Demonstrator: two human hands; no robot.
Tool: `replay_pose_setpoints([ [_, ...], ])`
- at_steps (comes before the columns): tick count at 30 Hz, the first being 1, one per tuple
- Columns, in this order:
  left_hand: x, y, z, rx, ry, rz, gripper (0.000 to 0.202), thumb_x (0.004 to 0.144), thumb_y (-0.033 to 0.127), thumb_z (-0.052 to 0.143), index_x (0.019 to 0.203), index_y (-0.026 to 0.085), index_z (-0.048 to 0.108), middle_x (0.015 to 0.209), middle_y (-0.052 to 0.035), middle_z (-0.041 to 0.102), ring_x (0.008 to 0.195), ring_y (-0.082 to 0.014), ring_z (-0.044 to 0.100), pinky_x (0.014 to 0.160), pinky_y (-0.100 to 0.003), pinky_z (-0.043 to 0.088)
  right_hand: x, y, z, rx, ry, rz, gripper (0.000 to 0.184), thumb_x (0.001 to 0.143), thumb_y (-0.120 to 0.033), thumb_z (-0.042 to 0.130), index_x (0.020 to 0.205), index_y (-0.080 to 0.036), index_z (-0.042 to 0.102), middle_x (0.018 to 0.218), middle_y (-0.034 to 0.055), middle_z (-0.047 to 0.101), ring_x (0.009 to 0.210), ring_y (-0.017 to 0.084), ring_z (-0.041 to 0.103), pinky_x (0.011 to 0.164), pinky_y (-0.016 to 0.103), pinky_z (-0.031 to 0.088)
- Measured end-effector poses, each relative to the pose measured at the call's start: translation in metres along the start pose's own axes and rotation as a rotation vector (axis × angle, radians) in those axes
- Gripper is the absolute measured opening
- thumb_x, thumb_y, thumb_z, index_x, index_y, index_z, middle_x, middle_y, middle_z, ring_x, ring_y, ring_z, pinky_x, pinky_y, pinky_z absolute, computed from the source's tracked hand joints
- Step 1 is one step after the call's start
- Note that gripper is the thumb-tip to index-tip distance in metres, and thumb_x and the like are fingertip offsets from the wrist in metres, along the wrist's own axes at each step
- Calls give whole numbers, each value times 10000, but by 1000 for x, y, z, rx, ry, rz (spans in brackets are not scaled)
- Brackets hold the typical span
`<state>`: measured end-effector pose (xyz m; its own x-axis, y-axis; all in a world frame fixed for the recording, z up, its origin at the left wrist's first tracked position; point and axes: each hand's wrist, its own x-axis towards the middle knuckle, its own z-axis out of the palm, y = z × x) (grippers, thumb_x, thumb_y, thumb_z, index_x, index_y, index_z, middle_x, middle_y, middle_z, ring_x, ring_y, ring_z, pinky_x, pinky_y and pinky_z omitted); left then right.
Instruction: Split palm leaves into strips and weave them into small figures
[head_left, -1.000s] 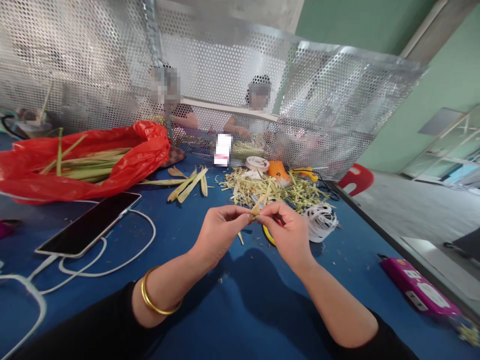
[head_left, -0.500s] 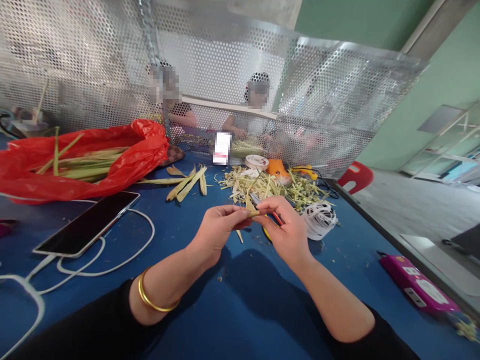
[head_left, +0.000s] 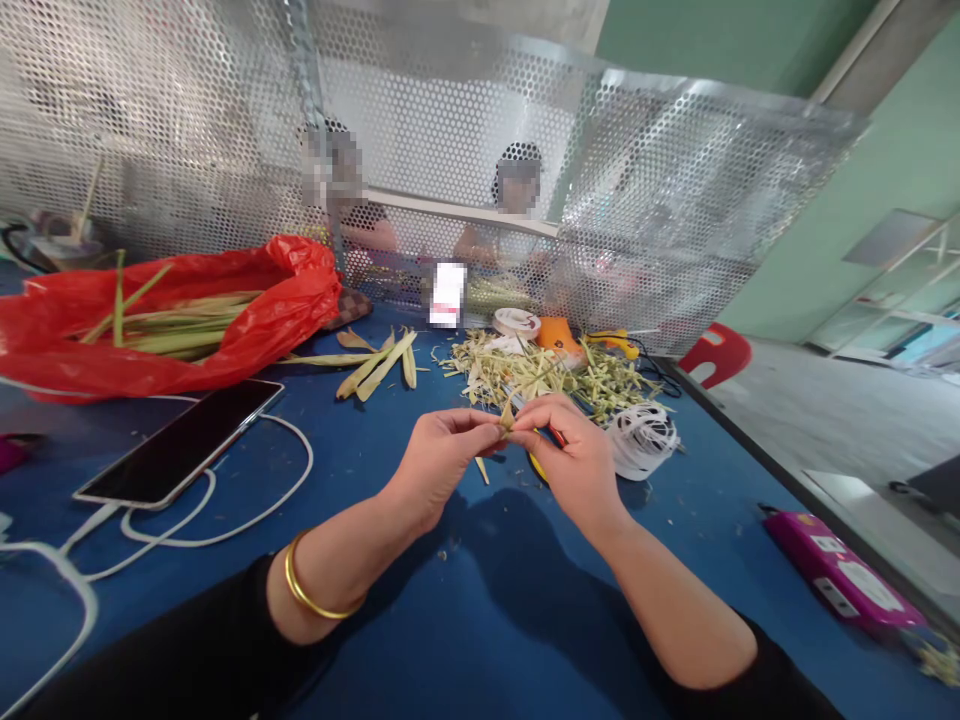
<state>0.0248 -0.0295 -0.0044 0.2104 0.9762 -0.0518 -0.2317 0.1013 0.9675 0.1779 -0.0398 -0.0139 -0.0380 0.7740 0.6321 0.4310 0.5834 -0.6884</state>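
Note:
Between the fingertips of both hands is a small folded piece of dried leaf (head_left: 508, 416), pale yellow-green with a pointed tip standing up. My left hand (head_left: 442, 450), with a gold bangle on the wrist, pinches it from the left. My right hand (head_left: 574, 450) pinches its other side, thumb and forefinger almost meeting the left fingers. A tool with red and yellow handle parts (head_left: 537, 468) lies on the blue table (head_left: 525, 620), partly hidden by the right hand. Just beyond the hands spreads a heap of leaf scraps (head_left: 600, 380).
A red plastic bag (head_left: 300, 270) of long leaves stands at left, with a tablet-like device (head_left: 180, 445) and white cable before it. Loose leaf strips (head_left: 379, 368) lie mid-table. A white coil (head_left: 641, 440) and purple power strip (head_left: 844, 570) are right. Two people sit behind the perforated screen (head_left: 450, 130).
The leaf piece has been folded more compactly, its long flap drawn in to a shorter point. Both hands stay close together, fingertips nearer each other. The view has shifted slightly.

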Motion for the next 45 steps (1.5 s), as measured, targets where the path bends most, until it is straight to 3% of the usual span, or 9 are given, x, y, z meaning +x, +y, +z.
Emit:
replay_pose_setpoints([
  [6, -2, 2, -1, 167, -11, 107, 94, 670, 242, 676, 696, 165, 723, 698, -34, 720, 708, -169, 637, 724, -274, 473, 2, -1, 3, 131, 27, 229, 84, 709, -176, 690, 645, -191, 637, 753, 26, 681, 747, 179, 627, 713, 319, 495],
  [13, -3, 4, 0, 231, -54, 140, 107, 686, 238, 665, 709, 165, 740, 733, -46, 731, 732, -174, 650, 741, -276, 486, 1, 3, 2, 194, 42, 283, 105, 711, -223, 700, 662, -184, 616, 697, 15, 665, 661, 155, 599, 634, 287, 487],
  [16, -1, 2, 0, 119, -35, 87, 101, 681, 245, 679, 684, 160, 733, 697, -44, 721, 720, -167, 648, 761, -281, 489, 0, 3, 2, 175, 24, 234, 54, 754, -216, 668, 725, -191, 631, 711, 9, 647, 681, 155, 593, 666, 294, 492],
  [19, 1, -1, 0, -1, -34, 27, 132, 690, 266, 682, 699, 143, 730, 709, -52, 715, 725, -164, 643, 783, -290, 487, 0, 1, 1, 96, 41, 92, 79, 760, -183, 667, 830, -214, 646, 819, 13, 634, 738, 156, 597, 719, 305, 496],
  [23, 0, -4, -2, -93, -63, -24, 144, 705, 273, 676, 710, 139, 726, 738, -55, 710, 748, -159, 638, 807, -294, 478, -1, -1, -1, -39, 20, -83, 79, 817, -173, 616, 816, -238, 662, 855, 28, 627, 818, 178, 608, 783, 339, 496],
  [31, -1, -4, -2, -162, -44, -84, 116, 657, 248, 710, 692, 138, 718, 735, -54, 708, 744, -164, 643, 822, -318, 478, -3, 0, -2, -132, 18, -118, 98, 848, -204, 586, 787, -240, 655, 801, 25, 617, 760, 173, 599, 714, 322, 497],
  [37, -1, -4, 1, -148, 16, -33, 89, 626, 223, 734, 671, 147, 721, 688, -30, 702, 702, -151, 641, 803, -308, 490, -3, 0, 0, -90, 25, -26, 72, 803, -192, 641, 735, -215, 649, 738, 7, 611, 705, 153, 578, 677, 287, 470],
  [45, -3, -6, 1, -9, 19, 71, 113, 670, 249, 725, 727, 152, 733, 697, -25, 716, 704, -147, 644, 766, -271, 499, -3, 0, 4, 68, 33, 249, 100, 757, -235, 658, 681, -174, 633, 689, 11, 619, 641, 146, 580, 611, 269, 478],
])
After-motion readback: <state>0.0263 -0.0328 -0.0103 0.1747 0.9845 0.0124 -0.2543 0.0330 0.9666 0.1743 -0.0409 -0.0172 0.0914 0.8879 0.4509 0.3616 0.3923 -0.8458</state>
